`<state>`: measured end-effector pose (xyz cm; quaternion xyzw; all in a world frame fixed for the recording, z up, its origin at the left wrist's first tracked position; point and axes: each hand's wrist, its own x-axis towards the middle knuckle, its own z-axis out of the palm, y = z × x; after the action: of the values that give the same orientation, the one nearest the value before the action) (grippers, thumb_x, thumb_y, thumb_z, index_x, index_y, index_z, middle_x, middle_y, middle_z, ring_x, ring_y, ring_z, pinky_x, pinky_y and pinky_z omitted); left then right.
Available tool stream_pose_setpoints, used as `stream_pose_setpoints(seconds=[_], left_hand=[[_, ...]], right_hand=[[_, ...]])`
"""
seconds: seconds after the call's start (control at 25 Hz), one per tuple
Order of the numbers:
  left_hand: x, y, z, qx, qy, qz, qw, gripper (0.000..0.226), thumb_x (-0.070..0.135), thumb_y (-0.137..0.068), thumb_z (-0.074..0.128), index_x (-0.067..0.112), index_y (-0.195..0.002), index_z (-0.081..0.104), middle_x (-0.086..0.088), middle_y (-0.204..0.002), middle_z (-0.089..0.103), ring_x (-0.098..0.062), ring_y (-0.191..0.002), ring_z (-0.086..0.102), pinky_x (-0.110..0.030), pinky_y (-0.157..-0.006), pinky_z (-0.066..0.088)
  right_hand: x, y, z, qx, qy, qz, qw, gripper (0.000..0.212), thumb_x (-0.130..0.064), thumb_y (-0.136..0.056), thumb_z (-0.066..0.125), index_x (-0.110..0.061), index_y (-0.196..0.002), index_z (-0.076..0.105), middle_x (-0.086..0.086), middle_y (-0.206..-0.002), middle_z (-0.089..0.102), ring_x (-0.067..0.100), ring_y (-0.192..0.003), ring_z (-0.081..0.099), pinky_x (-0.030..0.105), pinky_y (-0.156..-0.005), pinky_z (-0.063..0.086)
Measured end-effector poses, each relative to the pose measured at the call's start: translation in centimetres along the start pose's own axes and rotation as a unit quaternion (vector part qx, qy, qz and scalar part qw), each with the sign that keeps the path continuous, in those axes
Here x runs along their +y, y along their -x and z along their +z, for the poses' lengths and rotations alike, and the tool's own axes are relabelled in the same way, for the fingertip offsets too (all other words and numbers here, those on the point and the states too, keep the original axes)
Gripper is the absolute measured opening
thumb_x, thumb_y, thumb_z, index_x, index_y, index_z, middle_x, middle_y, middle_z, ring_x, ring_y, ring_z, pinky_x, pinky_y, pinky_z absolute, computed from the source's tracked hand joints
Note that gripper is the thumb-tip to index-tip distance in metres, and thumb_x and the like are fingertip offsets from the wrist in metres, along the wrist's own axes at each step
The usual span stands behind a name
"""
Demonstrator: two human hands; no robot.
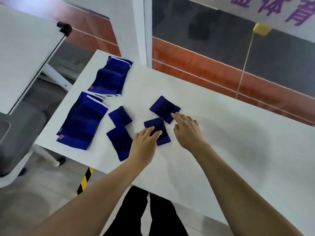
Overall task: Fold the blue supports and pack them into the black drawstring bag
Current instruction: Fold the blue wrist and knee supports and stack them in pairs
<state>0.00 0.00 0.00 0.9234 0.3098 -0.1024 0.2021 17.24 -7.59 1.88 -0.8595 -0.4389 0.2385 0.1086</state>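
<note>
1. Support (156,122) near the tabletop's (230,142) middle: our left hand (144,142) lies on it, fingers straight and flat.
2. Our right hand (186,132), fingers loosely spread, tips touching second support (164,108) just beyond.
3. We'd pin one edge, fold squarely, press the crease.
4. No black bag in view.

bright, even daylight | soft faint shadows on white table (221,150) | slightly soft focus | wide-angle edge bending

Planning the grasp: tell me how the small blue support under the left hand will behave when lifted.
Lying flat like thin fabric, the small blue support will probably droop when lifted. It looks light and, being flat, unlikely to roll.
</note>
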Motion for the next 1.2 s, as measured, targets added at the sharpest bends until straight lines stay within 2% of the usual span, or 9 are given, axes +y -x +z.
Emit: stream_pose_setpoints(seconds=[0.2, 0.28, 0.44, 0.64, 0.8, 0.88, 0.96, 1.08, 1.2], left_hand=[[-0.9, -0.1, 2.7, -0.033, 0.0, -0.006, 0.999, 0.058, 0.01, -0.1, 0.051, 0.025, -0.154, 0.035, -0.007, -0.167, 0.02, -0.031, -0.153, 0.02, -0.042, -0.117, 0.03], [-1.0, 0.1, 3.3, -0.029, -0.006, -0.006, 1.0, 0.057, 0.01, -0.101, 0.048, 0.025, -0.155, 0.034, -0.006, -0.168, 0.018, -0.03, -0.154, 0.018, -0.041, -0.118, 0.029], [-0.4, -0.3, 3.0, -0.01, -0.006, -0.016, 1.0, 0.055, 0.007, -0.101, 0.045, 0.026, -0.153, 0.036, -0.005, -0.168, 0.018, -0.03, -0.154, 0.018, -0.04, -0.118, 0.027], [1.6, -1.9, 3.1, -0.016, 0.005, 0.009, 1.0, 0.051, 0.003, -0.099, 0.047, 0.023, -0.146, 0.045, -0.007, -0.165, 0.026, -0.033, -0.151, 0.025, -0.042, -0.115, 0.031], [3.1, -2.5, 3.5, -0.033, -0.006, 0.028, 0.999, 0.056, 0.002, -0.096, 0.051, 0.024, -0.146, 0.043, -0.005, -0.166, 0.024, -0.035, -0.148, 0.027, -0.042, -0.114, 0.032], [3.1, -2.1, 3.7, -0.033, -0.008, 0.03, 0.999, 0.057, 0.004, -0.096, 0.051, 0.025, -0.148, 0.041, -0.006, -0.167, 0.021, -0.034, -0.147, 0.028, -0.042, -0.113, 0.034], [2.8, -1.5, 3.8, -0.014, -0.006, 0.033, 0.999, 0.059, 0.005, -0.094, 0.052, 0.024, -0.148, 0.041, -0.011, -0.164, 0.024, -0.034, -0.142, 0.034, -0.043, -0.111, 0.037], [2.9, -0.6, 3.7, 0.028, 0.022, 0.026, 0.999, 0.052, 0.006, -0.091, 0.054, 0.019, -0.141, 0.05, -0.011, -0.148, 0.043, -0.032, -0.125, 0.048, -0.039, -0.105, 0.041], [3.8, -0.3, 3.6, 0.043, 0.056, 0.029, 0.997, 0.044, 0.006, -0.089, 0.055, 0.016, -0.132, 0.057, -0.007, -0.13, 0.053, -0.029, -0.109, 0.053, -0.035, -0.096, 0.044]], right_hand=[[1.8, -3.1, 2.2, -0.108, 0.081, -0.043, 0.99, 0.054, -0.031, -0.108, 0.031, -0.03, -0.16, 0.02, -0.006, -0.169, 0.016, 0.015, -0.156, 0.011, 0.047, -0.126, 0.002], [2.6, -2.0, 3.4, -0.079, 0.111, -0.023, 0.99, 0.053, -0.033, -0.107, 0.031, -0.029, -0.16, 0.024, -0.006, -0.168, 0.02, 0.016, -0.155, 0.012, 0.051, -0.125, -0.006], [4.5, 2.4, 4.9, 0.067, 0.016, 0.068, 0.995, 0.038, -0.03, -0.103, 0.048, -0.024, -0.139, 0.059, -0.003, -0.136, 0.059, 0.022, -0.137, 0.043, 0.053, -0.124, 0.007], [7.2, 6.8, 5.9, 0.121, -0.036, 0.119, 0.985, 0.025, -0.025, -0.095, 0.065, -0.024, -0.119, 0.072, 0.0, -0.12, 0.062, 0.028, -0.115, 0.055, 0.047, -0.106, 0.033], [8.3, 7.3, 5.1, 0.167, -0.022, 0.226, 0.96, 0.035, -0.034, -0.092, 0.068, -0.033, -0.127, 0.064, 0.002, -0.129, 0.054, 0.027, -0.12, 0.05, 0.046, -0.106, 0.029], [8.5, 7.1, 4.5, 0.131, -0.05, 0.327, 0.935, 0.046, -0.045, -0.09, 0.066, -0.028, -0.131, 0.054, 0.004, -0.132, 0.051, 0.029, -0.122, 0.047, 0.045, -0.103, 0.029], [8.7, 6.6, 3.9, 0.092, -0.092, 0.391, 0.911, 0.041, -0.048, -0.09, 0.065, -0.022, -0.121, 0.057, 0.005, -0.129, 0.052, 0.03, -0.121, 0.047, 0.043, -0.102, 0.03], [9.2, 6.6, 3.5, 0.116, -0.188, 0.378, 0.899, 0.015, -0.033, -0.094, 0.06, -0.024, -0.106, 0.058, -0.002, -0.114, 0.06, 0.025, -0.112, 0.054, 0.037, -0.096, 0.03], [9.0, 7.0, 3.1, 0.147, -0.221, 0.362, 0.894, 0.034, -0.041, -0.091, 0.062, -0.026, -0.12, 0.052, -0.002, -0.114, 0.059, 0.024, -0.111, 0.055, 0.039, -0.1, 0.032]])
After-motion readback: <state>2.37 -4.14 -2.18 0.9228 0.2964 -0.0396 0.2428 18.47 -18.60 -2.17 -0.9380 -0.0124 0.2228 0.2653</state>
